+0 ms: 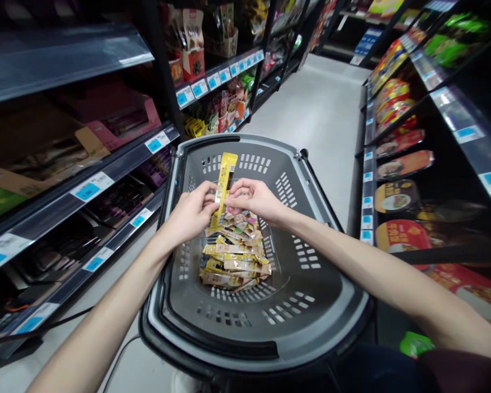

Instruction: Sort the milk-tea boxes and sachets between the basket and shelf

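Over a grey shopping basket, I hold a slim yellow snack packet upright between both hands. My left hand pinches its left edge with thumb and fingers. From the other side, my right hand closes on its right edge, fingers bent. Below, a pile of narrow yellow and beige snack packets lies along the left part of the basket floor. The held packet's lower end overlaps that pile in view, and I cannot tell whether it touches.
Shelves with price tags and boxed snacks run along the left. On the right, a shelf holds instant-food bowls and bagged goods. Between them the pale aisle floor leads to another shelf at the back.
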The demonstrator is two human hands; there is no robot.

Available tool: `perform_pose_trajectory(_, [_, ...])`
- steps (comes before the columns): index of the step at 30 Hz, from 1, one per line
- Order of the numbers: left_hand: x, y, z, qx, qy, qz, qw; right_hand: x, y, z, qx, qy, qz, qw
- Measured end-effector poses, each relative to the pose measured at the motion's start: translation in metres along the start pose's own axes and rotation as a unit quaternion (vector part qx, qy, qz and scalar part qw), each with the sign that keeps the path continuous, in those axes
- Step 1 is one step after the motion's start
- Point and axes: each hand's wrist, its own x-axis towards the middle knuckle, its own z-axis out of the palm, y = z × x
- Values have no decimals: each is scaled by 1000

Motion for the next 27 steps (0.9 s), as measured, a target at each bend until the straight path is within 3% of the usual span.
perform_pose_trajectory(9, [2, -12, 0, -68, 3, -14, 998, -1, -1, 0, -50, -20, -24, 998])
perform_pose_trajectory(18, [2, -5, 1, -35, 28, -17, 999, -3, -3, 0, -34, -24, -17, 999])
perform_pose_trajectory(22, [1, 0, 1, -11, 21, -18, 1000, -1, -5, 0, 12, -13, -56, 998])
perform_pose_trajectory(27, [4, -3, 2, -133, 17, -30, 990, 1, -6, -3, 53, 17, -62, 997])
